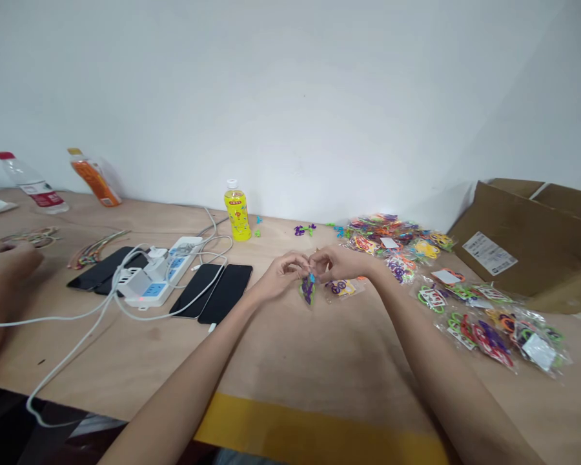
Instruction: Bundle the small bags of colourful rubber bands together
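Far left on the surface (290, 361): a co-worker's hand (7, 261) rests near a loose bundle of coloured bands (94, 248); two bottles (31, 184) lie tipped by the wall. Next right, four dark phones (223, 294) lie flat around a white power strip (162, 274), cables trailing to the near edge. A yellow bottle (237, 212) stands upright behind them.

Centre: left hand (283, 274) and right hand (339, 261) meet just above the surface, fingertips of both pinched narrow on a small clip cluster (308, 287), purple with a bit of blue, hanging below the fingers. Which hand carries it, can't tell; both touch it. A small bagged pack (343, 287) lies just beside the right hand.

Handling, my read: the cluster looks like thin moulded plastic, very light, stiff, smooth so a bit slippery, and thin loops could snap if bent. Best hold is a fingertip pinch on the thickest loop near the top, not on the dangling ends.

Right: a heap of coloured packs (397, 242) far side, more bagged packs (494, 326) spread nearer, then an open cardboard box (523, 242) at the far right edge.
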The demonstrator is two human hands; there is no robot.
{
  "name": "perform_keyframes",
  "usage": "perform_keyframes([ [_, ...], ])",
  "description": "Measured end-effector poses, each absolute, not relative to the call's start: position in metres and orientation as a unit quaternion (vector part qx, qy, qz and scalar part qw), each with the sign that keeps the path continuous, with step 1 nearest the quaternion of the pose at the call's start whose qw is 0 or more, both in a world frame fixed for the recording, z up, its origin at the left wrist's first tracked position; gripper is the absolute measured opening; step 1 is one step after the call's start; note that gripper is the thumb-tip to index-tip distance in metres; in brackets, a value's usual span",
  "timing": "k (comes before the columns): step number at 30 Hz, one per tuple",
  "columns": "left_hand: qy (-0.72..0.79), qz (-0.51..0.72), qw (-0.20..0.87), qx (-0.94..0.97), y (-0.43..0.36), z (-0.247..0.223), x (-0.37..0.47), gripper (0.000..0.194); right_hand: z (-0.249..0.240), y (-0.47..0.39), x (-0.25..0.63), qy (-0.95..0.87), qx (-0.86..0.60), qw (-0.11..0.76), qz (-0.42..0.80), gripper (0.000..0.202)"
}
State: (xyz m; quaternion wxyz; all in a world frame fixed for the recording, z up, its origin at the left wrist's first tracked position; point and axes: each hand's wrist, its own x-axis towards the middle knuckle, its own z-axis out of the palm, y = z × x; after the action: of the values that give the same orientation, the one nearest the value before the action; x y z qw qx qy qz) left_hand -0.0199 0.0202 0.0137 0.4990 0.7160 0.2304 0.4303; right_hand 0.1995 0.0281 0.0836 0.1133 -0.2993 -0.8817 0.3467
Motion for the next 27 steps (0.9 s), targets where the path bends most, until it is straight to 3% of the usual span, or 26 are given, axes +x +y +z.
perform_keyframes([
  [5, 0.313, 0.506, 0.485, 0.641, 0.021, 0.012, -0.02, 0.054, 0.087, 0.03, 0.201, -0.859, -0.356, 0.216, 0.298, 0.011],
  [9, 0.3, 0.465, 0.55, 0.625, 0.013, 0.013, -0.013, 0.055, 0.084, 0.031, 0.198, -0.842, -0.396, 0.299, 0.213, 0.01],
  [15, 0.295, 0.475, 0.589, 0.583, 0.004, -0.002, 0.003, 0.051, 0.077, 0.032, 0.194, -0.841, -0.409, 0.32, 0.153, 0.015],
  [18, 0.302, 0.489, 0.621, 0.533, 0.003, -0.002, 0.004, 0.061, 0.075, 0.035, 0.198, -0.799, -0.441, 0.396, 0.105, 0.035],
  [20, 0.309, 0.502, 0.628, 0.508, 0.002, 0.002, 0.002, 0.065, 0.072, 0.037, 0.2, -0.771, -0.459, 0.421, 0.131, 0.042],
  [27, 0.329, 0.565, 0.593, 0.47, 0.004, 0.009, 0.001, 0.057, 0.055, 0.039, 0.191, -0.707, -0.448, 0.356, 0.416, 0.036],
])
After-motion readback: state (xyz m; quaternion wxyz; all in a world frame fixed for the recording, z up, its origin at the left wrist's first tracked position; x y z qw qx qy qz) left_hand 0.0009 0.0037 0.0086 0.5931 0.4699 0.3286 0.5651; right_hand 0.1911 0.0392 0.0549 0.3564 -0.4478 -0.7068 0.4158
